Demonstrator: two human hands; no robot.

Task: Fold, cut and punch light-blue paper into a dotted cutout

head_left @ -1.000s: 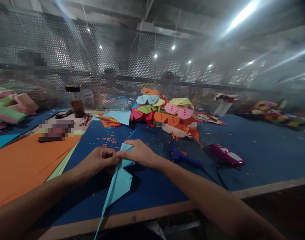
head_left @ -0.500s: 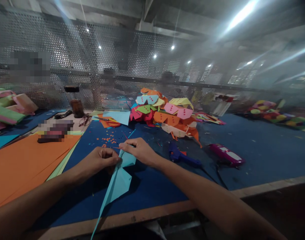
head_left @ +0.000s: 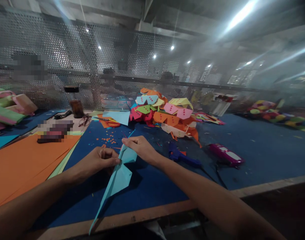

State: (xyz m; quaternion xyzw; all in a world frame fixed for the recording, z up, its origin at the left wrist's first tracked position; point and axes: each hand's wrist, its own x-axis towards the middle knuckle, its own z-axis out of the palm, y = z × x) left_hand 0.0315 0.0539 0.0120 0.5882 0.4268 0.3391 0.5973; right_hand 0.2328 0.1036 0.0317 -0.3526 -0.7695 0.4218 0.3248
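Note:
Between my hands is a light-blue folded paper mask (head_left: pixel 121 180), tilted, its long thin strip running down to the table's front edge. My left hand (head_left: pixel 102 160) pinches its folded edge near the middle, thumb on the paper. Farther up, my right hand (head_left: pixel 140 146) grips the upper part of the same edge between thumb and fingers. Some of the fingers are hidden behind the paper. Small orange paper scraps (head_left: pixel 107 141) lie just beyond my hands. To the right of my right hand rests a blue glue gun (head_left: pixel 183 156).
A heap of coloured paper masks (head_left: pixel 167 113) stands beyond my hands. Orange-handled scissors (head_left: pixel 111 122) lie to its left, near a dark-lidded jar (head_left: pixel 76 103). Orange sheets (head_left: pixel 30 166) cover the left side. A purple case (head_left: pixel 226 155) lies right. Perforated metal (head_left: pixel 132 60) rises behind the table.
My right hand has shifted slightly along the paper's upper edge. The mask's lower strip has swung a little left and up; my left hand stays nearly in place.

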